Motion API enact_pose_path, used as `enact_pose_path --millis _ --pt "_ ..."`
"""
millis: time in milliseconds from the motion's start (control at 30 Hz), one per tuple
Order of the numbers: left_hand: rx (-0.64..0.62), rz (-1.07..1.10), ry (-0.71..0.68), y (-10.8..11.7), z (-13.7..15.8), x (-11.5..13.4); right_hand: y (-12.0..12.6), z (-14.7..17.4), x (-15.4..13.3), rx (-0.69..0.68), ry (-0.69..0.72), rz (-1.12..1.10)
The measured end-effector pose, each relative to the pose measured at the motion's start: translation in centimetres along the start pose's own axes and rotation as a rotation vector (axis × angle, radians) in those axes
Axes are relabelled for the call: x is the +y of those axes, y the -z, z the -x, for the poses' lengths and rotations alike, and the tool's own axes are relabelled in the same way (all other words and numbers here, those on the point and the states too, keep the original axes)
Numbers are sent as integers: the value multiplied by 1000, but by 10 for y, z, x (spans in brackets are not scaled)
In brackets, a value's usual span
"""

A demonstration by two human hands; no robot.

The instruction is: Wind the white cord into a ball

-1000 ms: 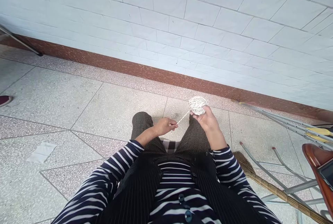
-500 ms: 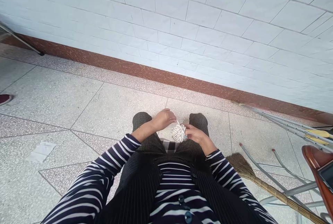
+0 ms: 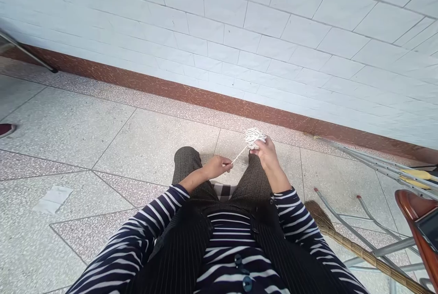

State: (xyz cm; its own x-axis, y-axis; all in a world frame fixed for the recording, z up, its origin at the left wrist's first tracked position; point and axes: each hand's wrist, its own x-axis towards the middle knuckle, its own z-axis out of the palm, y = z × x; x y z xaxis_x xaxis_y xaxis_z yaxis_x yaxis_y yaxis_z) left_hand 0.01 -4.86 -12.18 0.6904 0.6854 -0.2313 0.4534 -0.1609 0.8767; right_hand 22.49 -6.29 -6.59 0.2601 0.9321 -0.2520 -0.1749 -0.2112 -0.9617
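My right hand (image 3: 268,153) grips a ball of white cord (image 3: 254,137) above my right knee, with the fingers wrapped round its lower right side. A single strand (image 3: 239,155) runs taut from the ball down to my left hand (image 3: 219,167). The left fingers pinch that strand between my knees. Both hands are held over my lap, apart from each other. Part of the ball is hidden by the right fingers.
A straw broom (image 3: 356,248) and a metal-legged chair (image 3: 407,209) are on the right. Crutches (image 3: 369,159) lean by the tiled wall (image 3: 219,34). White paper (image 3: 55,199) lies on the floor at left, and a person's shoe (image 3: 7,130) shows at the left edge.
My right hand has moved the ball up and away from my lap. My left hand has shifted slightly down, and the strand between them is longer.
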Motion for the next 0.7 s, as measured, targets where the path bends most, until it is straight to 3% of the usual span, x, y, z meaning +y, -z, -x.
enact_pose_path --millis 100,133,200,300,367,467,567,700 --pt "-29 -52 -50 7 1 14 0 -14 17 216 67 546" --pt "-24 -77 -77 11 0 18 1 -14 24 202 50 672" --pt "14 -131 -127 21 -4 22 1 -6 38 33 -73 733" --pt "68 -158 -155 34 -10 22 -2 15 52 -362 -358 444" --pt "64 -122 -147 37 -12 19 -5 28 56 -517 -474 160" --pt "57 -2 -120 34 -12 12 -6 38 52 -516 -472 -135" --pt "71 45 -87 26 -10 2 -3 42 38 -466 -406 -244" --pt "85 21 -3 14 -5 -12 -2 46 12 -512 -346 -312"
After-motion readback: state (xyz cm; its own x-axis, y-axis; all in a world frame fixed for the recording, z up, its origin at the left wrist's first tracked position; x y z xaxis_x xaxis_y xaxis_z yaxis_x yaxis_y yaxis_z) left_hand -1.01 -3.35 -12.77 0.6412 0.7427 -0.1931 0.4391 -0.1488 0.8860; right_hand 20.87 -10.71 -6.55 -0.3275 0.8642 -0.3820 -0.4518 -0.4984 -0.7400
